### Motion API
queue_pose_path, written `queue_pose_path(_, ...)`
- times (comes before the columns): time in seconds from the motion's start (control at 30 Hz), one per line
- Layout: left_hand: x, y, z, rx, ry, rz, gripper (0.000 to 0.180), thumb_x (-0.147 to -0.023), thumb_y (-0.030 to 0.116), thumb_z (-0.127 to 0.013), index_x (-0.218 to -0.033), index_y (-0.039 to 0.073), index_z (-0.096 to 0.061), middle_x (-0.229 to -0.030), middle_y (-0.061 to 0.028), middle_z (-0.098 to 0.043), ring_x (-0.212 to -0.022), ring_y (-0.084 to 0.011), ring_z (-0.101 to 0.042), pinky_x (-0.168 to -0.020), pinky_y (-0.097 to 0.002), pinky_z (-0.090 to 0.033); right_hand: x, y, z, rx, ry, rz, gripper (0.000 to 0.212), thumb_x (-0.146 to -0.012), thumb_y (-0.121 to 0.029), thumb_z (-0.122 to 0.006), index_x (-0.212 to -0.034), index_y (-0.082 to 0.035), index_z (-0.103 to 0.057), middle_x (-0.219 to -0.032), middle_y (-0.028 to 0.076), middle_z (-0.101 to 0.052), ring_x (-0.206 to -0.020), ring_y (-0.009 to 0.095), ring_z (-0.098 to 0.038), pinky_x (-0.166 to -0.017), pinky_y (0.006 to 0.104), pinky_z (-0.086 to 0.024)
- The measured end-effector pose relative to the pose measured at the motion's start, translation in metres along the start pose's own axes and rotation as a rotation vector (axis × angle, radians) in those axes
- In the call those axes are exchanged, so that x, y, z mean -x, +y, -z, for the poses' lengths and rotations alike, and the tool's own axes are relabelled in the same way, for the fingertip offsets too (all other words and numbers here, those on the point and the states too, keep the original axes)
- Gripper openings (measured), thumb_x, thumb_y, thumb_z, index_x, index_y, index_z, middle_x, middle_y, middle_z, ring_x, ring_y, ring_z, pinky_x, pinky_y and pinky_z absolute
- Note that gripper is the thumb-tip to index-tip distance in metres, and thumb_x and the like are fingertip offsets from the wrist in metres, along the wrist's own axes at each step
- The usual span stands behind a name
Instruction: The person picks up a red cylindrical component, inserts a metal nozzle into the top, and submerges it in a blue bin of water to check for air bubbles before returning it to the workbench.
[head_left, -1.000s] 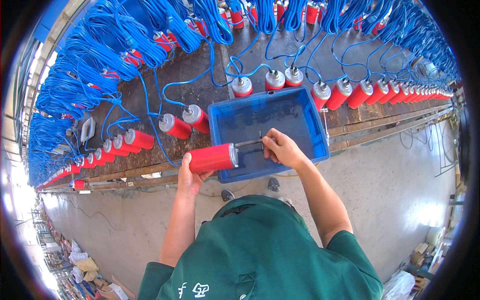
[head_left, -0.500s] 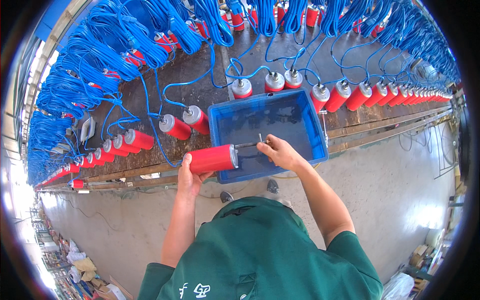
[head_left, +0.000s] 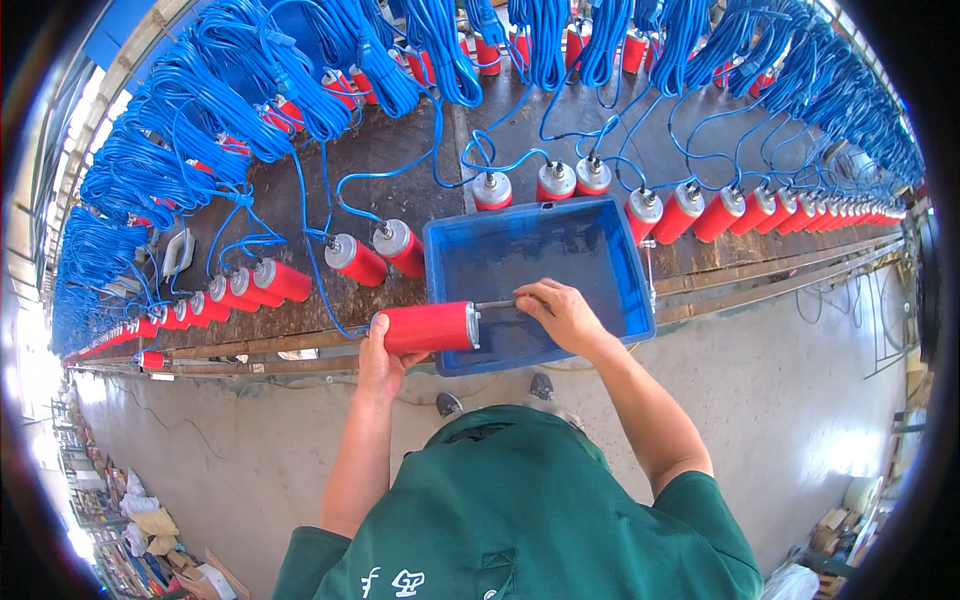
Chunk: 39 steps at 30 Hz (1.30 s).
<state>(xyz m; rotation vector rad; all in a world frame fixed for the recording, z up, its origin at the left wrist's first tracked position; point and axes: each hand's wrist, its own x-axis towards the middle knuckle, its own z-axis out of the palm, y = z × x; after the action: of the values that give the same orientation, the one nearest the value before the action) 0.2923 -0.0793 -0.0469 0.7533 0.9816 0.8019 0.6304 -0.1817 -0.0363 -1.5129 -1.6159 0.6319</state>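
Well, nearest me is the worker's green shirt (head_left: 540, 510), with both bare forearms reaching forward past it. The left hand (head_left: 378, 360) has its fingers wrapped round one end of a red cylinder (head_left: 428, 328), thumb on top and the rest tucked beneath, a grip that seems meant to stop it rolling or twisting. The cylinder lies nearly level in the air, its metal end pointing right, so that the end faces the other hand squarely.

The right hand (head_left: 562, 318) has its fingers closed on the far end of a dark rod (head_left: 495, 304), which runs in line with the cylinder and meets that metal end; holding it so far out probably gives better leverage. Exactly how the two join is too small for me to tell.

Just beyond and below is a blue tub (head_left: 560, 352), jutting over the near edge of the counter (head_left: 490, 110), perhaps placed there to catch whatever drops.

Further along, other cylinders (head_left: 720, 215) stand upright on both sides, caps up, likely so their blue cords (head_left: 360, 178) can trail backward, away from the work. At the back hang thick blue coils (head_left: 440, 50), gathered and looped, presumably to prevent tangling.
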Motion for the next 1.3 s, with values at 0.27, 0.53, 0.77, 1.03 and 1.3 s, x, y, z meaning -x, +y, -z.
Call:
queue_pose_path(0.27,0.002,-0.007,0.005,0.03,0.015,0.001,0.066,-0.105,0.059,-0.059,-0.142,0.004,-0.057,-0.134,-0.0189,-0.072,-0.115,-0.0338,-0.075,-0.092,-0.0503,-0.067,0.004,-0.014,-0.005,-0.858,-0.168,-0.543,0.05,-0.107,-0.026,-0.071,-0.145,-0.001,-0.05,-0.077,0.007,-0.068,-0.066,0.015,-0.066,-0.057,0.0293,-0.05)
queue_pose_path(0.53,0.002,-0.007,0.002,0.062,0.056,-0.03,0.067,-0.103,0.054,-0.066,-0.137,-0.004,-0.061,-0.125,-0.0206,-0.074,-0.105,-0.0344,-0.078,-0.083,-0.0485,-0.068,-0.029,-0.008,0.003,-0.592,-0.238,-0.862,0.056,-0.109,-0.05,-0.065,-0.091,0.003,-0.071,-0.062,0.004,-0.057,-0.051,0.014,-0.054,-0.051,0.031,-0.044)
queue_pose_path(0.77,0.003,-0.007,0.005,0.036,0.02,-0.022,0.07,-0.104,0.059,-0.063,-0.14,-0.001,-0.059,-0.13,-0.0202,-0.073,-0.111,-0.0339,-0.076,-0.089,-0.0506,-0.067,-0.008,-0.012,0.017,0.031,-0.027,0.037,0.042,-0.103,-0.033,-0.074,-0.13,-0.001,-0.069,-0.118,0.019,-0.074,-0.113,0.032,-0.072,-0.095,0.0392,-0.057)
queue_pose_path(1.03,0.001,-0.009,0.003,0.031,0.044,-0.022,0.071,-0.103,0.058,-0.064,-0.14,-0.002,-0.059,-0.128,-0.0204,-0.073,-0.108,-0.0345,-0.077,-0.086,-0.0502,-0.068,-0.014,-0.013,-0.002,-0.79,-0.083,-0.755,0.037,-0.113,-0.03,-0.062,-0.134,0.001,-0.065,-0.078,0.006,-0.068,-0.065,0.012,-0.064,-0.059,0.0269,-0.05)
queue_pose_path(1.3,0.003,-0.006,-0.002,0.043,0.048,-0.028,0.071,-0.104,0.055,-0.063,-0.139,-0.007,-0.059,-0.127,-0.0236,-0.074,-0.108,-0.0362,-0.077,-0.086,-0.0506,-0.068,-0.019,-0.007,0.005,-0.438,-0.194,-0.678,0.045,-0.109,-0.04,-0.067,-0.098,0.003,-0.071,-0.072,0.007,-0.067,-0.062,0.015,-0.061,-0.058,0.0312,-0.051)
